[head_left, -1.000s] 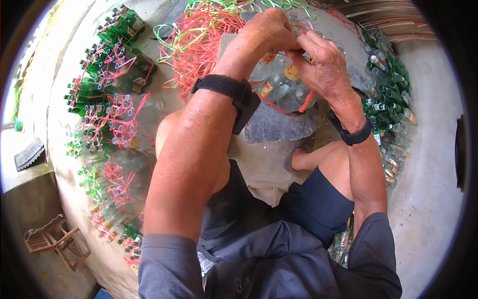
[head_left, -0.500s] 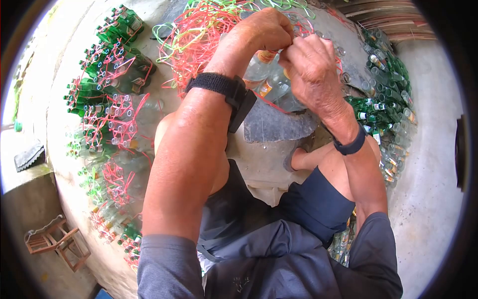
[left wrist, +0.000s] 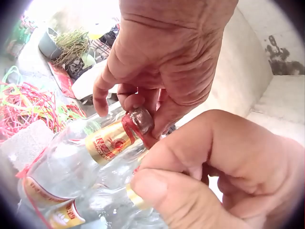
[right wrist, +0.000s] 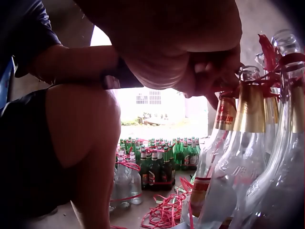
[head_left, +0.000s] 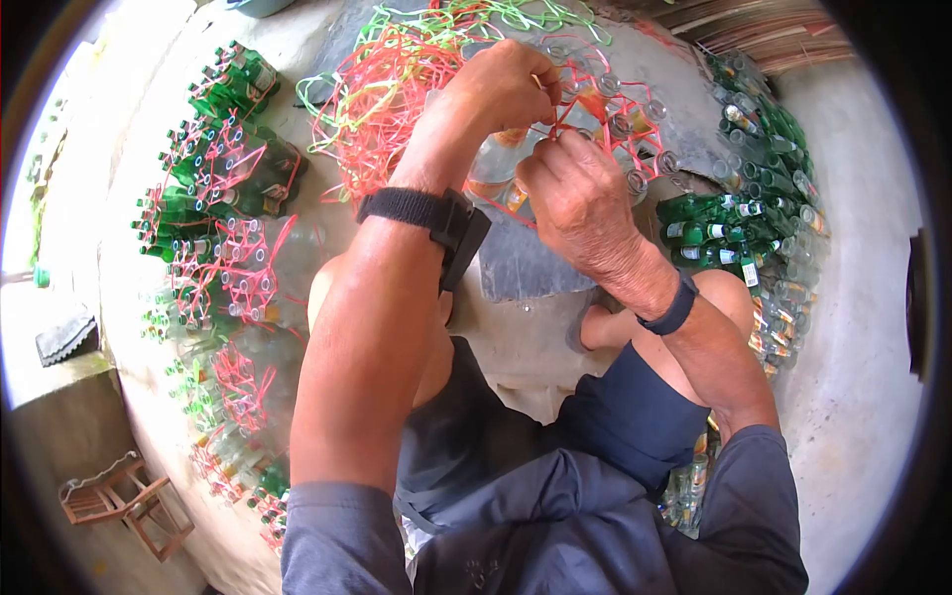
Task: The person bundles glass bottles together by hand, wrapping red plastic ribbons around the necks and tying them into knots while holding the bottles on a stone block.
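Note:
Clear glass bottles with gold neck labels stand bundled in front of the person, a red plastic strap running round their necks. My left hand is at a bottle neck, its fingertips pinching the strap there. Close below it, my right hand has thumb and forefinger pressed together on the strap. The left wrist view shows the strap folded against a bottle mouth under the left fingers; the right hand's pinch hides most of its piece. In the right wrist view, red strap wraps several necks beside the shaded right hand.
A heap of loose red and green straps lies beyond the left forearm. Strapped bundles of green and clear bottles line the left side. More green bottles lie at the right. A dark slab sits before the bundle, and a wooden stool far left.
Both hands have come down toward the person, the right also shifting left. The strap tail hanging below the right hand no longer shows, and more bottle mouths at the right are uncovered.

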### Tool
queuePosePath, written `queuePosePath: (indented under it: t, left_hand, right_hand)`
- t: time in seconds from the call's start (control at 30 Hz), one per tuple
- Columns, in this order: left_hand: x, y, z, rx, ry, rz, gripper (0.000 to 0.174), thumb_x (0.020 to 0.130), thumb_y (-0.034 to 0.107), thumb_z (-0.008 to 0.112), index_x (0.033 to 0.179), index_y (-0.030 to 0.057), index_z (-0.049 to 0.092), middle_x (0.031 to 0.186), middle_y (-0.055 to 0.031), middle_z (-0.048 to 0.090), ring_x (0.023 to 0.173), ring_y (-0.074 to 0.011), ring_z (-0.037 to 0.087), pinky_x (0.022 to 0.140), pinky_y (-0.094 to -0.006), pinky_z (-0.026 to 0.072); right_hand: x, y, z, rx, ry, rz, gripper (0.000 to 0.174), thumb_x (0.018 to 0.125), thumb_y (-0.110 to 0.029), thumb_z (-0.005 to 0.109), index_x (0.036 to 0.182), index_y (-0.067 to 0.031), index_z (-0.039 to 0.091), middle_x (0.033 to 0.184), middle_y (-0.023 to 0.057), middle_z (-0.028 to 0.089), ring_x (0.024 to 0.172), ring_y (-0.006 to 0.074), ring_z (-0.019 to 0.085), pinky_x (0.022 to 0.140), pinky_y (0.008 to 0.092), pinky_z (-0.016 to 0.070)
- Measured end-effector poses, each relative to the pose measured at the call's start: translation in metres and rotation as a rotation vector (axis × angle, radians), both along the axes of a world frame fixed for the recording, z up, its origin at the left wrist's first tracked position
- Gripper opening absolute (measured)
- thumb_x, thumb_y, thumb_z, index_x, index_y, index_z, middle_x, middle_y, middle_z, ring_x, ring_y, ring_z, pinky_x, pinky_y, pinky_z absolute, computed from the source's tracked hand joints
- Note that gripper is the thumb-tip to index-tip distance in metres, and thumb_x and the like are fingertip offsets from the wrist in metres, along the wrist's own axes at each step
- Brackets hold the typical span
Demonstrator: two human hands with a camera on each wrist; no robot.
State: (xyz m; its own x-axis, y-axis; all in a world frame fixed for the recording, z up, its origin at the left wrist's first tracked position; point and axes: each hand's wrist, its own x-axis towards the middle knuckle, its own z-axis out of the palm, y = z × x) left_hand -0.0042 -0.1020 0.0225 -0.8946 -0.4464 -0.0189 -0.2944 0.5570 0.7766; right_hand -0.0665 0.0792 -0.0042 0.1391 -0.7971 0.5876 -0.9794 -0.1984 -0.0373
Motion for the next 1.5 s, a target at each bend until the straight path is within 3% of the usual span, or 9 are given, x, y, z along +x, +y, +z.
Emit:
queuePosePath:
  t: [0.33,0.63,0.87,1.03,1.23,1.5]
  left_hand:
    - [0.005,0.003,-0.004,0.107,-0.007,0.006,0.020,0.085,0.011,0.077,0.101,0.0000,0.076,0.089,-0.0095,0.079,0.079,-0.0159,0.072,0.073,-0.0326,0.0568]
    - [0.006,0.006,-0.011,-0.114,0.059,-0.051,0.019,0.082,0.013,0.076,0.098,0.0035,0.079,0.089,-0.0064,0.079,0.082,-0.0154,0.072,0.077,-0.0337,0.0583]
    - [0.007,0.002,-0.017,-0.077,0.031,-0.075,0.023,0.079,0.009,0.072,0.099,0.0030,0.079,0.091,-0.0075,0.079,0.083,-0.0165,0.072,0.078,-0.0346,0.0578]
    - [0.014,-0.004,-0.019,-0.048,0.097,-0.132,0.029,0.077,0.007,0.069,0.104,0.0015,0.078,0.093,-0.0072,0.078,0.082,-0.0135,0.070,0.075,-0.0323,0.0558]
    - [0.014,-0.004,-0.024,-0.043,0.148,-0.108,0.024,0.077,0.006,0.069,0.099,0.0005,0.077,0.085,-0.0044,0.076,0.077,-0.0087,0.065,0.068,-0.0294,0.0513]
    - [0.013,-0.003,-0.029,-0.059,0.206,-0.101,0.022,0.078,0.008,0.073,0.098,0.0002,0.077,0.084,-0.0054,0.076,0.076,-0.0096,0.066,0.068,-0.0307,0.0518]
  right_hand:
    - [0.006,0.006,-0.010,0.048,-0.037,-0.097,0.018,0.077,-0.007,0.075,0.092,-0.0072,0.064,0.090,0.0079,0.060,0.085,0.0273,0.064,0.069,0.0412,0.0536]
    - [0.007,0.007,-0.013,0.096,-0.039,-0.135,0.019,0.079,-0.008,0.074,0.094,-0.0074,0.063,0.092,0.0083,0.060,0.087,0.0280,0.065,0.069,0.0415,0.0547]
    - [0.007,0.007,-0.015,0.106,-0.095,-0.114,0.018,0.080,-0.007,0.072,0.094,-0.0066,0.060,0.091,0.0105,0.060,0.085,0.0306,0.066,0.068,0.0428,0.0543]
    - [0.006,0.007,-0.014,0.076,-0.181,-0.079,0.017,0.081,-0.002,0.072,0.093,-0.0040,0.061,0.086,0.0123,0.058,0.081,0.0322,0.065,0.068,0.0447,0.0535]
    - [0.004,0.004,-0.007,0.067,-0.247,-0.013,0.012,0.085,-0.006,0.072,0.092,-0.0040,0.062,0.085,0.0137,0.059,0.083,0.0351,0.066,0.071,0.0457,0.0558]
    - [0.005,0.000,-0.007,0.071,-0.248,-0.008,0.013,0.086,-0.005,0.071,0.093,-0.0030,0.061,0.090,0.0159,0.060,0.086,0.0368,0.065,0.075,0.0468,0.0555]
